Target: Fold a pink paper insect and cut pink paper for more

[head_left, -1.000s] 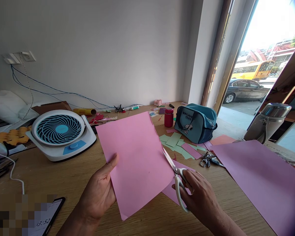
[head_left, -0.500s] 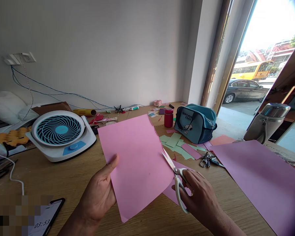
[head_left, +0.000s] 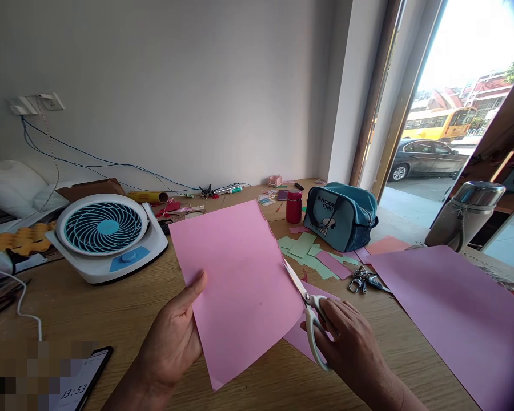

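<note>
A sheet of pink paper [head_left: 240,285] is held up off the table by my left hand [head_left: 175,325], thumb on the front and fingers behind it. My right hand [head_left: 351,337] grips white-handled scissors [head_left: 310,308], whose blades lie along the sheet's right edge. The upper part of that edge looks roughly cut. Beneath the scissors, another pink piece of paper [head_left: 302,339] lies on the table, partly hidden by the held sheet and my right hand. A larger pink sheet [head_left: 458,314] lies farther right.
Green paper slips [head_left: 302,245], a bunch of keys [head_left: 360,279], a red flask [head_left: 294,206] and a blue bag [head_left: 342,217] stand or lie beyond my right hand. A fan [head_left: 107,234] and a phone [head_left: 85,379] are on the left. A steel-topped bottle [head_left: 466,214] stands far right.
The scissor blades have closed together against the sheet's right edge; they were slightly apart before. Both hands and the paper are almost unmoved.
</note>
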{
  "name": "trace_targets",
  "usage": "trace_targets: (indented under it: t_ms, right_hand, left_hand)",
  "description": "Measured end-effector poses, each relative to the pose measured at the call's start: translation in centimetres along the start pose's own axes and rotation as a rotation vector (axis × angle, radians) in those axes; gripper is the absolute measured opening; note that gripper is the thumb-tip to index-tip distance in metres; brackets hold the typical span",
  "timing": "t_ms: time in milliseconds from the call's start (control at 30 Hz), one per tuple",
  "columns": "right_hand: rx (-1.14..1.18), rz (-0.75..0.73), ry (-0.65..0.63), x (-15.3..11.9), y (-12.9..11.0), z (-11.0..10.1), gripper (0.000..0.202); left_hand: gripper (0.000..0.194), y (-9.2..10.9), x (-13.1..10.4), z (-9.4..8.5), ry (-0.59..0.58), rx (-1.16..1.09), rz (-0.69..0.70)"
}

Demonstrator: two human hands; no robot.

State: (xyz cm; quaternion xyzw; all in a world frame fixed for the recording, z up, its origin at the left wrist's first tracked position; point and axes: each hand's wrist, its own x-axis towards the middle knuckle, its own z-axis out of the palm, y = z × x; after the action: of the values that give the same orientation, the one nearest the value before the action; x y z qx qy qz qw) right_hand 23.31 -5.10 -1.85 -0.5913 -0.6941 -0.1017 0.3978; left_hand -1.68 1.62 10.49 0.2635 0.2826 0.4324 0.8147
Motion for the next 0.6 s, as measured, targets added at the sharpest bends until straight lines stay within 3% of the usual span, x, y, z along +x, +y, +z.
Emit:
trace_targets:
  t_ms: [200, 333, 600]
  right_hand:
    - [-0.031, -0.016, 0.035, 0.07, 0.01, -0.01, 0.026]
    - [0.012, 0.006, -0.008, 0.11, -0.20, -0.19, 0.024]
    - [0.011, 0.009, -0.016, 0.12, -0.21, -0.24, 0.025]
  left_hand:
    - [0.045, -0.04, -0.01, 0.00, 0.029, -0.016, 0.005]
    - [0.044, 0.03, -0.18, 0.33, 0.073, 0.005, 0.020]
    - [0.044, -0.06, -0.07, 0.01, 0.013, 0.022, 0.039]
